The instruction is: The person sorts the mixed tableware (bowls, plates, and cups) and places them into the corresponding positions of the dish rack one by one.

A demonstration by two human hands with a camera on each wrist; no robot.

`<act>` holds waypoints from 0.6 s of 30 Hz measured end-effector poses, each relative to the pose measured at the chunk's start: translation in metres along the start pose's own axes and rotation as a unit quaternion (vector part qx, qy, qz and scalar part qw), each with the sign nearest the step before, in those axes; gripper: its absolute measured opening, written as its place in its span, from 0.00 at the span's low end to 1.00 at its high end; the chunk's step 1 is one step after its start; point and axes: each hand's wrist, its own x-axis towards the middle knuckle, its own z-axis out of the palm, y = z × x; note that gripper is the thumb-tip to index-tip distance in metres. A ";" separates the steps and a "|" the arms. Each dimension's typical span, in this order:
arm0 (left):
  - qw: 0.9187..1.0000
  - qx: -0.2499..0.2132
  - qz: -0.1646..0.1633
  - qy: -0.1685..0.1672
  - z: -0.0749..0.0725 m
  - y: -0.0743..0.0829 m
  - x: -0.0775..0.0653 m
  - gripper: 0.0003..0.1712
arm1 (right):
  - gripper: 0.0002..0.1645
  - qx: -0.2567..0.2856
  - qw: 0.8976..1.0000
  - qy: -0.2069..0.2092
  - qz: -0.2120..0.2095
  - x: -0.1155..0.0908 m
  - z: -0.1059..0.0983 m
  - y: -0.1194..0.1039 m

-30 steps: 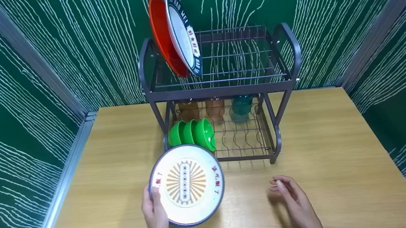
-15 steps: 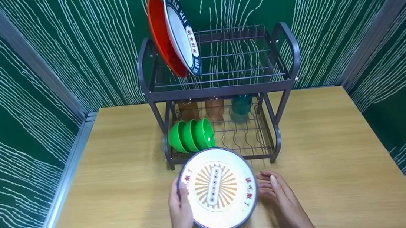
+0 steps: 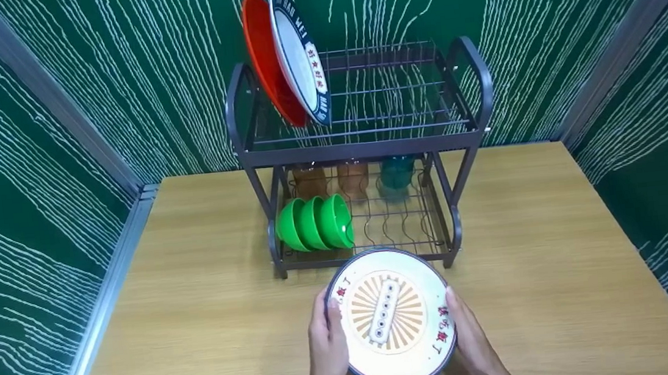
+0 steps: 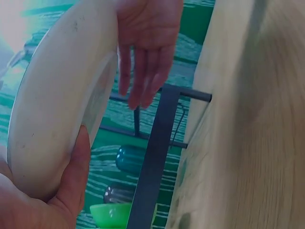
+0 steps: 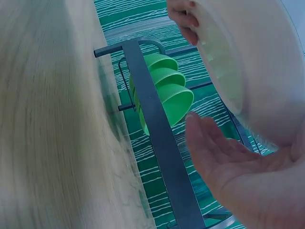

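A white plate [image 3: 392, 356] with a blue rim, an orange sunburst and red characters is held face up in front of the rack. My left hand [image 3: 327, 347] grips its left edge, thumb on the rim and fingers beneath, as the left wrist view shows on the pale underside [image 4: 62, 95]. My right hand [image 3: 474, 342] is at the opposite edge, thumb side against the rim. Its fingers [image 5: 221, 143] reach out fairly straight below the plate in the right wrist view.
A dark two-tier dish rack [image 3: 361, 150] stands on the wooden table [image 3: 200, 323]. On top lean a red plate [image 3: 266, 59] and a white plate with a dark rim [image 3: 299, 62]. Below are three green bowls [image 3: 336, 221], two brownish cups [image 3: 353, 179] and a teal cup [image 3: 398, 174].
My left hand has carried the white plate rightward and slightly toward me, turning it a little. My right hand has come up to the plate's right edge. The rack's dishes stay put.
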 end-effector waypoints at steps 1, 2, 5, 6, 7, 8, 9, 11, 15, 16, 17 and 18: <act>1.000 0.002 0.007 -0.002 0.002 0.000 0.000 0.24 | 0.46 0.009 1.000 0.003 -0.012 0.000 0.000 0.001; 1.000 0.007 0.012 -0.003 0.004 0.000 -0.001 0.24 | 0.44 0.015 1.000 0.009 -0.021 0.000 -0.001 0.002; 1.000 0.022 0.021 -0.005 0.008 -0.001 0.000 0.24 | 0.40 0.019 0.998 0.036 -0.037 -0.001 -0.002 0.003; 0.999 0.027 0.024 -0.006 0.009 0.000 0.000 0.24 | 0.39 0.021 0.998 0.046 -0.034 -0.001 -0.002 0.003; 0.999 0.030 0.027 -0.007 0.009 0.000 0.001 0.24 | 0.39 0.022 0.998 0.055 -0.028 -0.001 -0.002 0.003; 0.999 0.034 0.028 -0.008 0.010 0.000 0.001 0.24 | 0.39 0.019 0.998 0.063 -0.022 -0.001 -0.003 0.003; 0.999 0.037 0.031 -0.009 0.011 0.000 0.001 0.23 | 0.39 0.016 0.997 0.070 -0.015 0.000 -0.003 0.002; 0.998 0.043 0.038 -0.011 0.011 0.001 0.001 0.23 | 0.39 0.015 0.997 0.081 -0.003 0.000 -0.004 0.002; 0.998 0.044 0.048 -0.018 0.013 0.002 0.001 0.23 | 0.39 0.010 0.995 0.095 0.008 0.001 -0.006 0.002; 0.998 0.040 0.049 -0.021 0.014 0.003 0.001 0.23 | 0.39 0.009 0.995 0.099 0.005 0.001 -0.006 0.003; 0.998 0.032 0.047 -0.025 0.014 0.003 0.000 0.23 | 0.39 0.008 0.995 0.102 0.001 0.001 -0.007 0.003; 0.998 0.025 0.045 -0.028 0.014 0.004 0.000 0.23 | 0.39 0.008 0.994 0.105 -0.003 0.000 -0.007 0.003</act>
